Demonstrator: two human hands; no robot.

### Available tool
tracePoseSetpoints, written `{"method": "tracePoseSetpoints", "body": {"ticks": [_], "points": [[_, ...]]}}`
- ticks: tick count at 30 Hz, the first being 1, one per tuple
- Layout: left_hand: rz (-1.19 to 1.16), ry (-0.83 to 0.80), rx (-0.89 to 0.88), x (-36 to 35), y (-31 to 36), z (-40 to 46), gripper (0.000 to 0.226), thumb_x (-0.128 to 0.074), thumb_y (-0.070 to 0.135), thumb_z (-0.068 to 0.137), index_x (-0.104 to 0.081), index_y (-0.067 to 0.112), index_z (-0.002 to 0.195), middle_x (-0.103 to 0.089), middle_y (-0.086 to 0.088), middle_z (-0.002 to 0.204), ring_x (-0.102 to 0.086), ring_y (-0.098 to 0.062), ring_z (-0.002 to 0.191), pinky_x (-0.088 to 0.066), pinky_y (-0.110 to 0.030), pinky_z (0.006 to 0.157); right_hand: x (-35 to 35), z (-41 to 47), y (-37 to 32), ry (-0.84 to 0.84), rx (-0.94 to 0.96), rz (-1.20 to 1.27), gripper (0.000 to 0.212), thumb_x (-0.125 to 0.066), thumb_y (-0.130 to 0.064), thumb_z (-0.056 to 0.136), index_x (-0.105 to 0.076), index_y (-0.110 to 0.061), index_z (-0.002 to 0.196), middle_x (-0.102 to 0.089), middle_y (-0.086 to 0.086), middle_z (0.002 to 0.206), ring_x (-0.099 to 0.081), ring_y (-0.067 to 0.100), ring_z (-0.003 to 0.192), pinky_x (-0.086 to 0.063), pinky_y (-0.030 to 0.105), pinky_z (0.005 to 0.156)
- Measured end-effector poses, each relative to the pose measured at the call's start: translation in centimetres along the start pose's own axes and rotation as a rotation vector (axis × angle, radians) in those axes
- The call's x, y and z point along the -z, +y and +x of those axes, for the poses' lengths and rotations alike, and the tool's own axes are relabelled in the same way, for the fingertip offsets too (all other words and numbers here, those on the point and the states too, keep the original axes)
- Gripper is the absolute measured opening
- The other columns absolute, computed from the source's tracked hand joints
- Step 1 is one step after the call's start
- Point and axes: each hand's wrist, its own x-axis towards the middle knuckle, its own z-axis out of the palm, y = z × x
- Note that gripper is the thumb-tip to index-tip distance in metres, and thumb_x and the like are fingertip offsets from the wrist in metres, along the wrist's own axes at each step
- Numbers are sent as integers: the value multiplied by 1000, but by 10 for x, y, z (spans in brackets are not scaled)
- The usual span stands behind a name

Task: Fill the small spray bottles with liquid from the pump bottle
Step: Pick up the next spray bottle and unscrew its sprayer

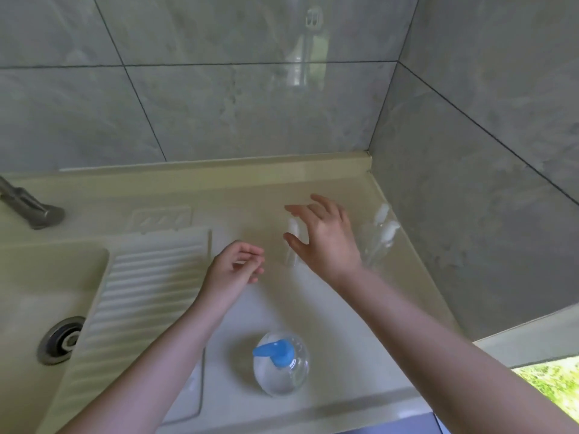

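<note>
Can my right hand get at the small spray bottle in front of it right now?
Probably yes. The right hand is open, thumb and fingers spread on either side of the small spray bottle standing on the counter, with nothing between them.

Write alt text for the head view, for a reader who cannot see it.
A person's right hand, fingers spread, reaches over a small clear spray bottle on a cream countertop; the left hand hovers loosely curled nearby. A blue-topped pump bottle stands nearer the camera, and two more spray bottles stand by the tiled wall.
</note>
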Motion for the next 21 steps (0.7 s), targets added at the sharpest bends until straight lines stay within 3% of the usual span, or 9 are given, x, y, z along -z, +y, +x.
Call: {"method": "tracePoseSetpoints", "body": {"ticks": [4,7,9,13,15,18,21], "points": [[16,-9,27,2,-11,-2,19,-58,3,95,-67,20,94,-71,-11,99,-70,-12,75,-56,-32,73,-9,5,1,-26,47,-112,39,-79,-33,78,-69,-25,115,-75,0,94,-57,28,122,-40,46,103],[38,-8,16,1,-17,-4,14,-67,15,90,-68,25,100,-73,-3,102,-71,-19,90,-55,-42,88,-10,6,-1,2,75,-75,34,-80,-32,78,-71,-24,110,-75,-2,88,-58,27,118,-37,46,102],[109,-1,-25,0,-19,-6,30,-72,24,83,-66,31,112,-69,9,115,-66,-14,104,-51,-40,99,-3,6,-10,30,123,-61,34,-78,-35,79,-71,-23,110,-74,-3,87,-58,26,118,-36,47,103],[210,46,-154,-4,-7,-14,66,-76,22,85,-45,31,143,-48,17,143,-48,-2,127,-36,-24,108,30,-3,-40,52,165,-12,36,-68,-40,86,-67,-26,119,-72,-8,94,-57,21,119,-33,49,108],[225,43,-235,-1,5,-22,67,-77,25,84,-45,30,143,-50,21,140,-45,5,127,-32,-16,107,47,-10,-56,27,102,176,35,-69,-36,88,-66,-29,122,-71,-13,101,-57,15,115,-36,48,105],[249,54,-380,7,23,-38,38,-75,21,86,-58,28,119,-61,22,111,-55,7,110,-35,-3,90,72,-22,-74,-5,-81,561,36,-73,-27,88,-66,-31,123,-69,-20,107,-60,0,109,-46,34,98],[294,63,-505,11,35,-57,28,-73,25,86,-57,24,109,-62,13,102,-59,-2,104,-40,-9,87,84,-33,-85,4,-225,774,46,-79,-34,82,-61,-32,125,-67,-18,110,-63,0,104,-49,21,90]]}}
